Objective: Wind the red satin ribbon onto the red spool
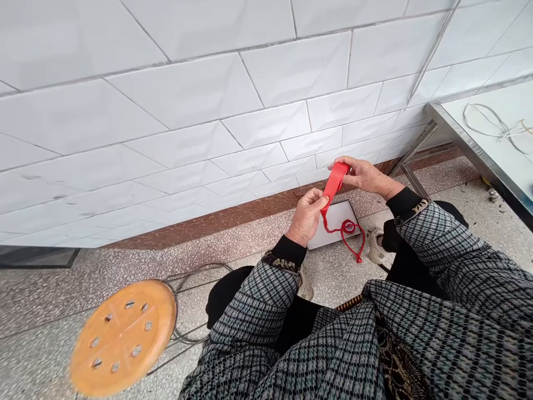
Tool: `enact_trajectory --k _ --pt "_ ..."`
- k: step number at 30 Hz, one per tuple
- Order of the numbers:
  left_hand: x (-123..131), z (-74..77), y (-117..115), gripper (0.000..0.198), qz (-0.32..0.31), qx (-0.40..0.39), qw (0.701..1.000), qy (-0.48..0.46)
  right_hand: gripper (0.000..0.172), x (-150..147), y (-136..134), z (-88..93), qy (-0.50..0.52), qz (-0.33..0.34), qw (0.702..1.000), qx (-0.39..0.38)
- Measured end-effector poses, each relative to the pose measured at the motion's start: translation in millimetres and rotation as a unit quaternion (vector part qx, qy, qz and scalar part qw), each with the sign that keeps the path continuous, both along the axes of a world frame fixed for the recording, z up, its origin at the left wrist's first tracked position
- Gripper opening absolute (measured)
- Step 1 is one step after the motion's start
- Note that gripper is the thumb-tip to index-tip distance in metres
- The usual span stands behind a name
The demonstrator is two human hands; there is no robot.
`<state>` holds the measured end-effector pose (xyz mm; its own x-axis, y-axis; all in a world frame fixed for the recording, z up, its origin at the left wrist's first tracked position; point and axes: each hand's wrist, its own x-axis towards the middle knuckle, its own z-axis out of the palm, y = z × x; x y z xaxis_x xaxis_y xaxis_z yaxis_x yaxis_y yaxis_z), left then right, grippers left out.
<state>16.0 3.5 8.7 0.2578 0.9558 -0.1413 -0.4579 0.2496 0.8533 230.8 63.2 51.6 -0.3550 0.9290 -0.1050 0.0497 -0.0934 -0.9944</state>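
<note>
A roll of red tape [342,173] is gripped between the thumb and fingers of my right hand [365,176]. From the roll a flat strip slants down to my left hand [307,214], whose thumb and fingers pinch its lower end. Below that pinch hangs a thin red cord [348,226], with a small coil and a loop ending in a knot. Whether the strip is stuck to the cord is hidden by my left fingers. Behind the cord, a white rectangular panel or box [334,214] lies on the floor between my feet.
An orange round stool [125,339] with holes in its seat and metal legs stands at lower left. A metal-edged table [474,147] with loose white wire [495,123] is on the right. The white tiled wall [233,144] rises in front of me, above a speckled floor [225,244].
</note>
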Motion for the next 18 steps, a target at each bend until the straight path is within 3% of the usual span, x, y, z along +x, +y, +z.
enact_trajectory --k 2,6,10,14,18 --pt "0.7 0.7 -0.2 0.056 0.013 0.009 1.0 -0.015 0.034 -2.4 -0.9 0.2 0.021 0.002 1.0 -0.024" --pt "1.8 1.5 -1.2 0.063 0.011 0.005 0.999 -0.041 0.033 -8.2 -4.5 0.6 0.013 0.015 1.0 0.003" --pt "0.9 0.3 -2.4 0.048 -0.005 -0.017 0.999 -0.049 0.032 -13.4 -7.2 -0.2 0.025 0.019 0.999 0.011" --pt "0.6 -2.2 -4.1 0.047 -0.016 -0.036 0.999 -0.02 0.028 -17.9 -6.2 -4.6 0.046 0.003 0.999 -0.01" --pt "2.0 -2.0 -4.4 0.048 0.015 -0.015 1.0 -0.015 0.026 -20.4 -5.2 -8.7 0.068 -0.004 0.997 -0.038"
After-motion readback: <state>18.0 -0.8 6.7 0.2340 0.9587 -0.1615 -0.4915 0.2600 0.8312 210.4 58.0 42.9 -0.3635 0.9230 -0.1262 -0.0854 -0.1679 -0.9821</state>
